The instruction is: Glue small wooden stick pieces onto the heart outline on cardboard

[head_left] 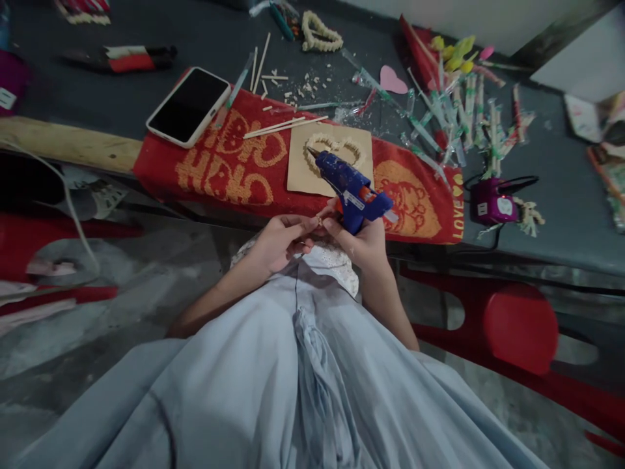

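Right hand's fingers are curled round the blue glue gun, center frame, nozzle over the tan card. Left hand's fingers are nearly closed, pinching some tiny pale bit against the right thumb, too small to make out.

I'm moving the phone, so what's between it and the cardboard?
In the head view: a clear tube, the red cloth and parts of two pale sticks.

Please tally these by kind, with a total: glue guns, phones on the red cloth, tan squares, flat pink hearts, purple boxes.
Glue gun: 1
Phone: 1
Tan square: 1
Pink heart: 1
Purple boxes: 2, one cut off at the left edge
Total: 6
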The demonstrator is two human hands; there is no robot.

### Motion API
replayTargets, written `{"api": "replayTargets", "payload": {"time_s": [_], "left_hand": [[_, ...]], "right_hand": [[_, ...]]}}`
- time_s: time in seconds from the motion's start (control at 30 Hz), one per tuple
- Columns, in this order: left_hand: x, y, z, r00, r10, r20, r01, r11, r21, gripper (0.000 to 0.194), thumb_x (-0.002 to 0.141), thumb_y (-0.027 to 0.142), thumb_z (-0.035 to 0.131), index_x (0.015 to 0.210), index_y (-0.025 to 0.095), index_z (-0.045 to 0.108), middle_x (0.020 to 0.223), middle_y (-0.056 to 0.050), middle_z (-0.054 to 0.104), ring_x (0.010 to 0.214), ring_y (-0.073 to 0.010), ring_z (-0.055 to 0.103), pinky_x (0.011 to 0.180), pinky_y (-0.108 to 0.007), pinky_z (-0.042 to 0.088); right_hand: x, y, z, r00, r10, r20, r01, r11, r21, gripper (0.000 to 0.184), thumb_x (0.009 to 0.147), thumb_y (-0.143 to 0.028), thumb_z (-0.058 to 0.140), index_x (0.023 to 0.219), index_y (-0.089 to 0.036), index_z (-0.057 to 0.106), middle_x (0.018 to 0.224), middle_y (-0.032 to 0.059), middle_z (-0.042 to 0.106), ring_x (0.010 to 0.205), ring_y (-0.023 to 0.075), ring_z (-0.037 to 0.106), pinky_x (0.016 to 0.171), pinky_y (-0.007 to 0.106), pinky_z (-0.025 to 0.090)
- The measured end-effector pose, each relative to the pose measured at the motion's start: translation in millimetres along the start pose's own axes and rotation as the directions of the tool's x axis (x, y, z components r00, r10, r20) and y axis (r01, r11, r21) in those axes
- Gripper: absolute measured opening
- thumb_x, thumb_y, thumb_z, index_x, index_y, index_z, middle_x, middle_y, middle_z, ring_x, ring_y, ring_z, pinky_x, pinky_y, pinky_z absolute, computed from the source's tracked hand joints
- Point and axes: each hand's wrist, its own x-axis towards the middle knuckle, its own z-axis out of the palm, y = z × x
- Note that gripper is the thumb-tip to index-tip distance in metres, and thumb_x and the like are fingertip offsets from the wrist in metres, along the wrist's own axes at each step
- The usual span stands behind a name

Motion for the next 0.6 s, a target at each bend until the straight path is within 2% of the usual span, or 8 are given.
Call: {"api": "replayTargets", "payload": {"time_s": [0.13,0.23,0.37,0.47,0.6], "left_hand": [[2,3,-1.7,0.998,0.07,-0.004,-0.07,0.997,0.041,0.033,0.06,0.029,0.093,0.067,0.012,0.066,0.063,-0.001,0.067,0.042,-0.0044,0.05,0.039,-0.017,0.042],[6,6,-4.8,0.991,0.135,-0.01,-0.134,0.989,0.063,0.04,0.054,0.036,0.095,0.069,0.011,0.067,0.07,-0.004,0.071,0.044,-0.004,0.051,0.038,-0.016,0.04],[13,12,-4.7,0.983,0.18,-0.036,-0.176,0.979,0.101,0.043,0.052,0.039,0.095,0.07,0.011,0.068,0.069,-0.003,0.071,0.044,-0.0034,0.05,0.038,-0.015,0.039],[16,19,-1.1,0.982,0.186,-0.034,-0.18,0.975,0.128,0.043,0.053,0.039,0.094,0.071,0.011,0.067,0.067,-0.002,0.069,0.044,-0.0032,0.049,0.039,-0.015,0.039],[16,28,4.8,0.987,0.162,-0.016,-0.157,0.972,0.174,0.046,0.05,0.043,0.094,0.07,0.012,0.066,0.062,0.0,0.067,0.044,-0.0036,0.049,0.038,-0.015,0.037]], "right_hand": [[0,-1,-5,1.0,-0.013,-0.01,0.013,0.999,0.029,0.042,0.077,-0.061,0.072,0.091,-0.022,0.067,0.088,0.0066,0.076,0.072,0.0182,0.07,0.068,0.034,0.06],[2,-1,-10,0.999,-0.017,-0.036,0.018,0.999,0.031,0.044,0.077,-0.062,0.073,0.094,-0.022,0.066,0.088,0.0061,0.076,0.06,0.0136,0.064,0.055,0.029,0.053],[7,0,-16,0.997,-0.008,-0.076,0.013,0.998,0.064,0.047,0.075,-0.063,0.073,0.094,-0.021,0.063,0.083,0.0032,0.076,0.044,0.0067,0.048,0.042,0.024,0.041],[12,-1,-19,0.994,0.008,-0.108,0.003,0.995,0.104,0.047,0.072,-0.061,0.077,0.093,-0.021,0.062,0.08,0.0017,0.076,0.043,0.0055,0.046,0.042,0.023,0.039],[18,-6,-20,0.991,0.022,-0.134,-0.011,0.996,0.087,0.046,0.061,-0.047,0.088,0.09,-0.021,0.064,0.081,0.0009,0.075,0.051,0.0074,0.05,0.05,0.025,0.047]]}}
